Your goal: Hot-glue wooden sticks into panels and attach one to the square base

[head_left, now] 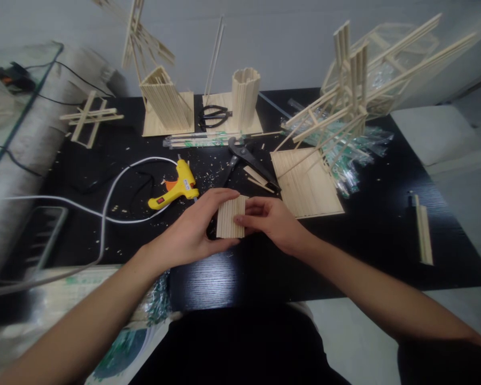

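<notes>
A small panel of wooden sticks (229, 218) set side by side is between my two hands above the black table. My left hand (202, 224) grips it from the left, the index finger along its top edge and the thumb under its bottom edge. From the right, my right hand (270, 219) pinches its right edge, with a fingertip lying on its face. A yellow glue gun (179, 187) lies just left of and beyond my left hand. Dark pliers (246, 158) and a few short wooden pieces (257, 177) lie beyond the panel.
A stick tower (166, 101) and a rounded stick holder (245, 99) stand on bases at the back. Right of them are a windmill-like stick structure (353, 101), its square base (307, 182) and plastic wrappers (347, 155). A white cable (104, 214) loops at left.
</notes>
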Demonstrator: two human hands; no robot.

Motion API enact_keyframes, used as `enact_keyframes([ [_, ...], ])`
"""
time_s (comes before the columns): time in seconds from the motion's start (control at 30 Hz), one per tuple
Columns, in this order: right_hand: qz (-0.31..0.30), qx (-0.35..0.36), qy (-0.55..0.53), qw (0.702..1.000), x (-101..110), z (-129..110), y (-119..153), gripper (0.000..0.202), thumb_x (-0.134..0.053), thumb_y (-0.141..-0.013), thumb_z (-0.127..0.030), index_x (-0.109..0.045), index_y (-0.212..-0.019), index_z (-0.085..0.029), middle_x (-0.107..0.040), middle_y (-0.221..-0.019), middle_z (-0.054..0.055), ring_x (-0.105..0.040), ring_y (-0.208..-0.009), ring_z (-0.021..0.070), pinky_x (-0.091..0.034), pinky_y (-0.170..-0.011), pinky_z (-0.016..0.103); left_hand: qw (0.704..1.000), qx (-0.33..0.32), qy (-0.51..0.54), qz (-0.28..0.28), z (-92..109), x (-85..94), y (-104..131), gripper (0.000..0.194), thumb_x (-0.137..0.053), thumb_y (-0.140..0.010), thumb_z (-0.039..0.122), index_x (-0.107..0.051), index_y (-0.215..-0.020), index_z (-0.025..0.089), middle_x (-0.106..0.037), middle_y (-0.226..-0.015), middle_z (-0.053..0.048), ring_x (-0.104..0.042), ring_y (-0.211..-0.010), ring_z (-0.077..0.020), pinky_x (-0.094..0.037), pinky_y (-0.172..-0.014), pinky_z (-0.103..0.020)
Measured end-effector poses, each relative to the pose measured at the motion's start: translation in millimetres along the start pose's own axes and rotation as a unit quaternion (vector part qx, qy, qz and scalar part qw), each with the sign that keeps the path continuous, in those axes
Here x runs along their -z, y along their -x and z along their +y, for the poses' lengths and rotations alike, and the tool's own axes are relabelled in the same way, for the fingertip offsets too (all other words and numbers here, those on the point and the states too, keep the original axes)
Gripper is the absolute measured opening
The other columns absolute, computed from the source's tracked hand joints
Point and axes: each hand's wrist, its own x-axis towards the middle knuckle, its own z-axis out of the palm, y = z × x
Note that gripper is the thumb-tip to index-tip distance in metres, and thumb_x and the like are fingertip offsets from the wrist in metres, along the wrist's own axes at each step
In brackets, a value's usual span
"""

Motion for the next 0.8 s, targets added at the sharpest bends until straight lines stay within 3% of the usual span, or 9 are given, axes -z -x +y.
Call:
enact_keyframes([
  [0.8,-0.007,-0.015,-0.003,1.0,1.3,3.1,-0.6,0.037,-0.1,-0.059,-0.027,-0.078,-0.087,-0.018,-0.078,-0.085,0.001,-0.073,-0.077,0.0146,-0.062,-0.067,0.026,1.0,0.009,0.01,-0.006,0.2,0.3,-0.6,0.075,-0.084,-0.083,0.03,-0.043,-0.145,0.026,-0.058,-0.141,-0.011,-0.062,-0.127,-0.0275,-0.053,-0.109,-0.043],
])
